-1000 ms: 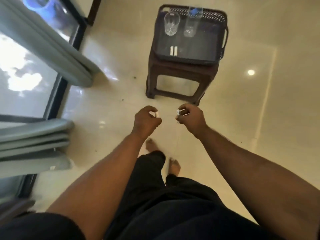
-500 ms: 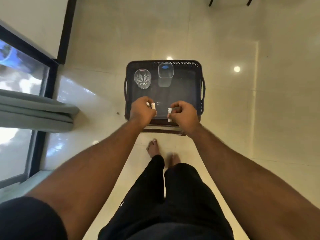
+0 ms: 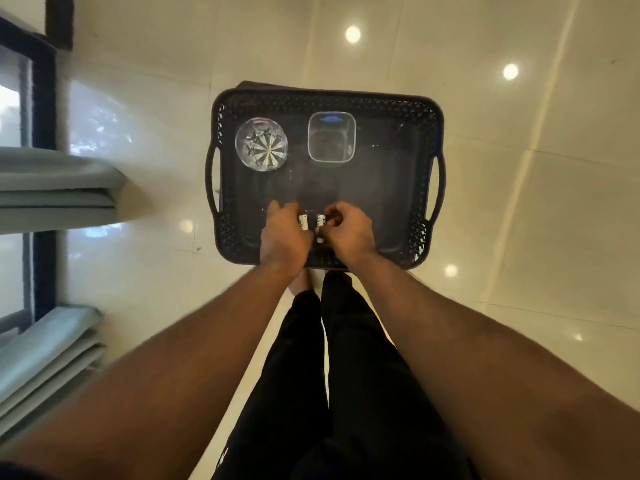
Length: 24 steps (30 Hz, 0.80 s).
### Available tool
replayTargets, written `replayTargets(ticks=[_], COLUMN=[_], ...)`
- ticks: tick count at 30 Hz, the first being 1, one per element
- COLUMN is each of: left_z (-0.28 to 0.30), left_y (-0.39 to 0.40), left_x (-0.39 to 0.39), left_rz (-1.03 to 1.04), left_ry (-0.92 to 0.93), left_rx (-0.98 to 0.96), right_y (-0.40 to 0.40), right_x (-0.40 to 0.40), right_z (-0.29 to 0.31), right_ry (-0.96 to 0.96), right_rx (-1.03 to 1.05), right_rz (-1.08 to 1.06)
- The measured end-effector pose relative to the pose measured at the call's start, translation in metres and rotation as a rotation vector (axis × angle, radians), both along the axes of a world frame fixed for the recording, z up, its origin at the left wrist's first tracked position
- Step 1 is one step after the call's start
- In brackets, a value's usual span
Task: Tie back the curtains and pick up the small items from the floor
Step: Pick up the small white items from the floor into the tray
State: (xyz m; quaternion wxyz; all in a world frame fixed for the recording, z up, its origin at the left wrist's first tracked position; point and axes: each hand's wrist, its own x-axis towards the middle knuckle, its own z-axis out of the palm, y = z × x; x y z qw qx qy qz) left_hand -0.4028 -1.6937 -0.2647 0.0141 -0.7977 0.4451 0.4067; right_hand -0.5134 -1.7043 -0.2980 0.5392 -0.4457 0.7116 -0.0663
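Head view shows your left hand [image 3: 282, 233] and right hand [image 3: 349, 232] both low over the near edge of the tray [image 3: 427, 140], knuckles almost meeting. Your left hand has its fingers curled round 1 small white cylinder [image 3: 303, 222], and your right hand pinches a 2nd white cylinder [image 3: 321, 221]; the 2 pieces stand just beside each other between your hands. Whether either one touches the tray floor yet, you cannot tell from here.

Working outward on the tray: at its far left corner sits a cut-pattern round glass [image 3: 261, 144], and just to the right of that a clear square container [image 3: 331, 137]. The right half of the tray holds nothing else you can make out. To the left of the tray, across a strip of glossy floor [image 3: 519, 237], the pale curtains [image 3: 52, 188] hang in bunched folds against the dark window frame.

By the look of it you are at the put-down part of the pick-up step: the small items are off the floor and over the tray. Your next move calls for lowering both pieces flat onto the tray bottom and loosening your fingers gently, since round pieces are likely to roll.
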Motion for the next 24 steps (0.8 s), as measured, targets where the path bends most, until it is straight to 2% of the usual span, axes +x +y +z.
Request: replayTargets(ticks=[9, 18, 24], left_z=[-0.002, 0.011, 0.033], left_y=[0.003, -0.002, 0.017], left_x=[-0.003, 0.011, 0.026], left_rz=[0.008, 0.100, 0.196], left_ry=[-0.028, -0.037, -0.039], left_rx=[-0.020, -0.070, -0.125], right_y=[-0.004, -0.005, -0.007], right_x=[-0.006, -0.011, -0.012], right_z=[-0.011, -0.003, 0.014], right_ry=[-0.061, -0.106, 0.014], right_rx=[0.028, 0.073, 0.011], right_rz=[0.076, 0.093, 0.174])
